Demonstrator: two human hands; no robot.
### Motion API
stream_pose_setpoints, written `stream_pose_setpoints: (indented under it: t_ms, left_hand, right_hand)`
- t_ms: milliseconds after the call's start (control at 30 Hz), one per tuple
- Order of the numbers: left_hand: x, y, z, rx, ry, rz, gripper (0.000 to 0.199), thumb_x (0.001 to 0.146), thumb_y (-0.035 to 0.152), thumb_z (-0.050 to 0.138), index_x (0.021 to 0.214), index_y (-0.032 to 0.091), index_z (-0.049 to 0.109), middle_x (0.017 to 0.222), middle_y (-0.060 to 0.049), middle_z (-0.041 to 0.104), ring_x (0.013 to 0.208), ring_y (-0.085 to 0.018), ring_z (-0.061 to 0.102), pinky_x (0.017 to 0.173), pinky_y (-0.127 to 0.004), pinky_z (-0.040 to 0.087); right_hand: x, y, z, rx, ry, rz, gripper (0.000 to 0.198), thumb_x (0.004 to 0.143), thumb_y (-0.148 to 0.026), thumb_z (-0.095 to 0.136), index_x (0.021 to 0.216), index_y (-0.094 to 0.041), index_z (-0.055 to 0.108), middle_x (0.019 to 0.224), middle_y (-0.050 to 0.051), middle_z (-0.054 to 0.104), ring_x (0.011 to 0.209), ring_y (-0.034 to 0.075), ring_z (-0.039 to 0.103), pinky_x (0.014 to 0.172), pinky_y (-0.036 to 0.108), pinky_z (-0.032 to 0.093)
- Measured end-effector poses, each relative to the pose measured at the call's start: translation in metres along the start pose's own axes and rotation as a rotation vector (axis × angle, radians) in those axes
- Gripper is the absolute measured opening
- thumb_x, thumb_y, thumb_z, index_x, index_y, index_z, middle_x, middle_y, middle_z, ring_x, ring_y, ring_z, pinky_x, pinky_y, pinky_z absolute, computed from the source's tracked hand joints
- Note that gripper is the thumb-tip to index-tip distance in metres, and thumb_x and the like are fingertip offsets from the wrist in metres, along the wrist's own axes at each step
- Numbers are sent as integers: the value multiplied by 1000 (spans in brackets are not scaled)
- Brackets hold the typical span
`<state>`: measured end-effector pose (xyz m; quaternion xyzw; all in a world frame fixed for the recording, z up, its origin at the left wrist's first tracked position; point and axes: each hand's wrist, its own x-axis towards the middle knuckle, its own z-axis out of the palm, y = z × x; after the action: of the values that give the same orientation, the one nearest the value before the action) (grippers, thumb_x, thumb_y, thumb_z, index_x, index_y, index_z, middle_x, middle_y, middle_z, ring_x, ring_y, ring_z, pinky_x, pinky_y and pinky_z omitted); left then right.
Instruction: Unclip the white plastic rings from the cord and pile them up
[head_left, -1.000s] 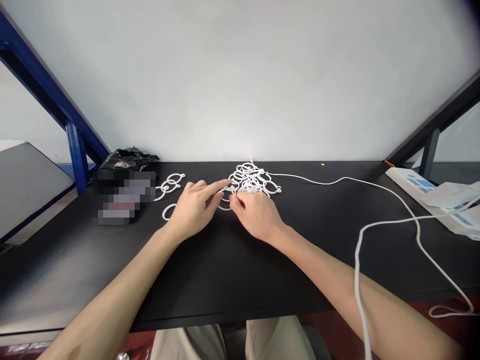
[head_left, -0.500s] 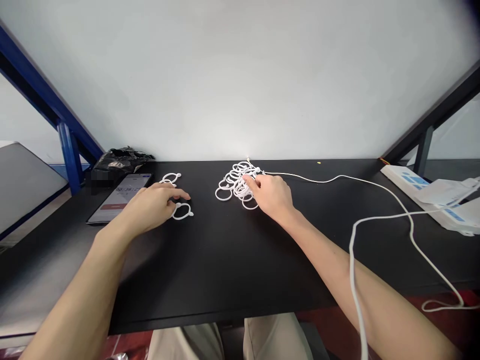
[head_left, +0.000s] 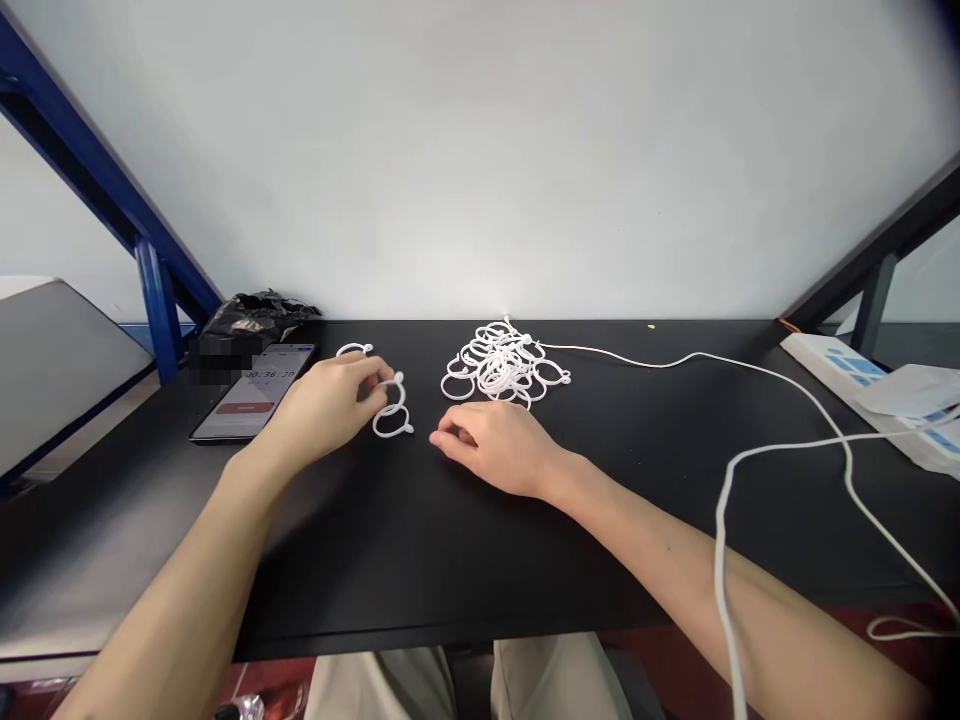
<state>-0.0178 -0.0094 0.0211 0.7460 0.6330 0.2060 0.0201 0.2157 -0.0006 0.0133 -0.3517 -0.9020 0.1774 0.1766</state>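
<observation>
My left hand (head_left: 341, 400) pinches a white plastic ring with a small round eyelet (head_left: 398, 379) between thumb and fingers. Overlapping its lower edge is a second white ring (head_left: 391, 434), lying on the black table. Another white ring (head_left: 356, 348) shows partly behind the left hand's knuckles. My right hand (head_left: 499, 445) rests low over the table, thumb and fingers drawn together, with no ring visible in them. Just beyond it lies a tangled pile of white rings (head_left: 502, 368); the hand stands in front of the pile's near edge.
On the left lie a phone (head_left: 255, 395) showing a timer and a crumpled black plastic bag (head_left: 259, 315). A white cable (head_left: 667, 363) runs across the right of the table (head_left: 420, 560) and passes over my right forearm. A white power strip (head_left: 862, 385) sits far right.
My right hand has left the ring pile and come nearer and to the left. My left hand's fingers have closed on a ring that now shows raised beside the lower one.
</observation>
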Motion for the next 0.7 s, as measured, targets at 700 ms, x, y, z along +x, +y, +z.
stream_pose_setpoints:
  t_ms: [700]
  left_hand:
    - [5,40,20,-193,91,50,24,92,42,49,86,22,61,71,1,65,68,-16,57,70,-31,43]
  right_hand:
    - [4,1,-4,-185,244,260,43,97,-35,39,61,-18,52,53,-2,51,47,9,38,51,25,21]
